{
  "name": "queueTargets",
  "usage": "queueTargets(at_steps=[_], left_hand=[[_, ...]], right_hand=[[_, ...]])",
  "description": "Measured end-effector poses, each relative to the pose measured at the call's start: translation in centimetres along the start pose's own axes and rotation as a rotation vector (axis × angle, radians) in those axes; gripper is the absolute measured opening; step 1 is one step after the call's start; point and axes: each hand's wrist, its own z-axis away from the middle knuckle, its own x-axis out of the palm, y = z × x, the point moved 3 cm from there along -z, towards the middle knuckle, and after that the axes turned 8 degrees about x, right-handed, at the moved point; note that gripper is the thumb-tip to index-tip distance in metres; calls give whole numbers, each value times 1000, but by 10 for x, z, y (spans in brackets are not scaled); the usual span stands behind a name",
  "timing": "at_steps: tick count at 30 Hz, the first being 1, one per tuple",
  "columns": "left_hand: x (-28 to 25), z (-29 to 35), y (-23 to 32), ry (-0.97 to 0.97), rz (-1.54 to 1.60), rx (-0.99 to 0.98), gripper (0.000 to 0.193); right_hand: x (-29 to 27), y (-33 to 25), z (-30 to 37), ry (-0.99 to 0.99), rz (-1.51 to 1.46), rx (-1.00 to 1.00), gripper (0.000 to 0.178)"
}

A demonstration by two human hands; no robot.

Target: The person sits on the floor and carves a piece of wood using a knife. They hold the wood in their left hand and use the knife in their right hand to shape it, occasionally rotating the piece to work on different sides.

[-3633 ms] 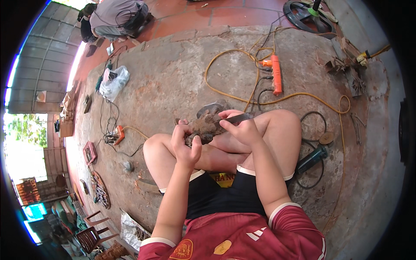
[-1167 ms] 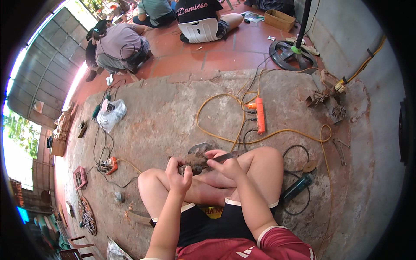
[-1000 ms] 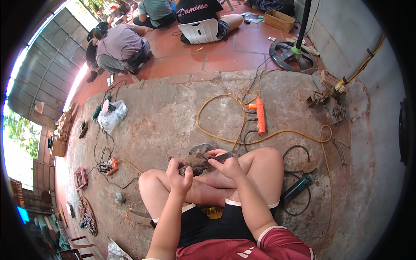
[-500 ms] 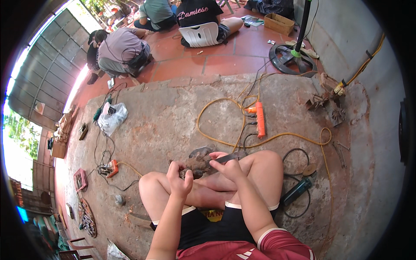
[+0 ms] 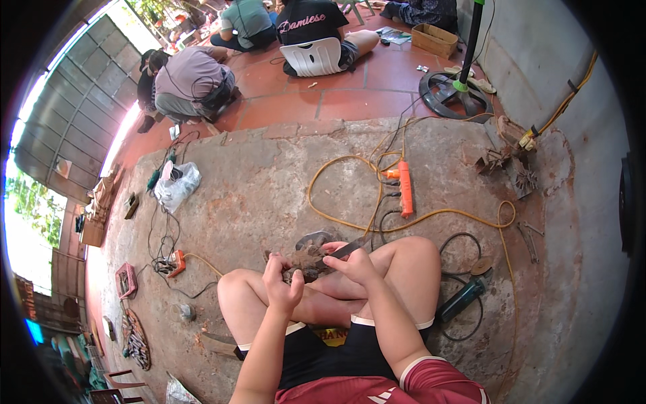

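I sit cross-legged with both hands over my shins. My left hand [image 5: 282, 281] is closed round a rough, brown, knobbly lump [image 5: 308, 261], perhaps carved wood or root; its exact kind I cannot make out. In my right hand [image 5: 351, 264] is a dark, flat, narrow blade-like tool [image 5: 351, 248]. Its far end points up and to the right, while its near end lies against or close beside the lump's right side. A dark round object [image 5: 313, 238] rests on the ground just beyond the lump, partly hidden by it.
An orange power strip [image 5: 405, 188] with looping yellow cable lies ahead. A dark green cylindrical power tool [image 5: 461, 300] is beside my right knee. Leftward are a plastic bag [image 5: 177, 188], tangled cords and a pink basket [image 5: 126, 281]. Several people sit beyond on red tiles.
My right hand has shifted the blade-like tool slightly left and down across the lump, and its tilt is steeper. My left hand keeps its grip. The view has shifted a little.
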Motion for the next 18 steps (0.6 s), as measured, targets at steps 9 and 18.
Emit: queueTargets(at_steps=[9, 18], left_hand=[[-2, 0, -1, 8, -8, 14, 17], [1, -7, 5, 11, -10, -13, 18]], right_hand=[[-13, -6, -3, 58, -82, -97, 32], [-22, 5, -10, 193, 82, -236, 27]])
